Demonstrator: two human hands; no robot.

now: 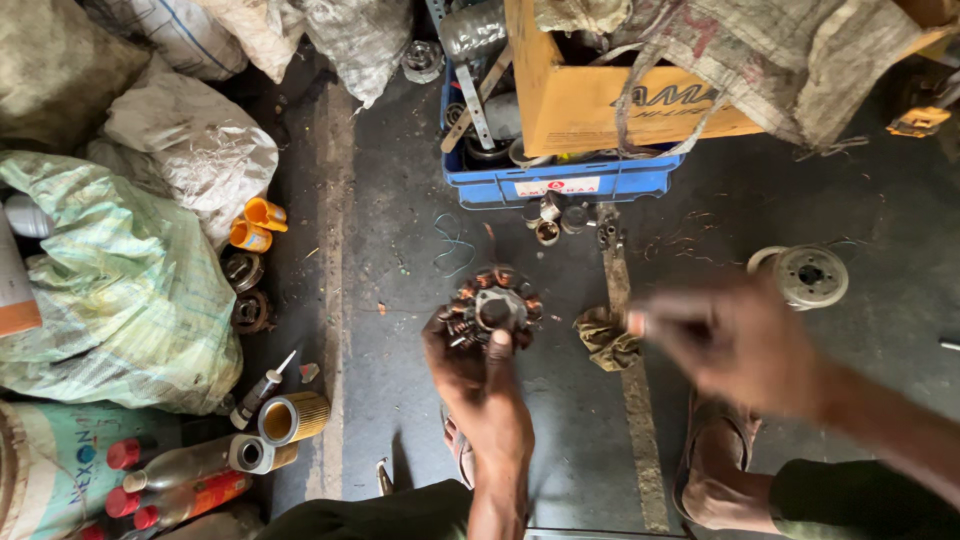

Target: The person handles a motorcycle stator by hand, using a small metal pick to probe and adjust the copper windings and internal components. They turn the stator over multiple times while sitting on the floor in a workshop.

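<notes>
The left hand clamps its fingers on a copper-wound stator above the floor. The right hand is blurred, so its fingers cannot be told, beside a crumpled rag. A blue crate and small metal parts lie beyond.

a dark, stained concrete floor fills the scene in dim, even light. bulging woven sacks pile up along one side, and a blue plastic crate holds an orange cardboard box at the far edge.

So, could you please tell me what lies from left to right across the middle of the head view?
Green woven sack → orange cups → left hand holding a copper-wound stator → crumpled rag → blurred right hand → round metal drum.
</notes>
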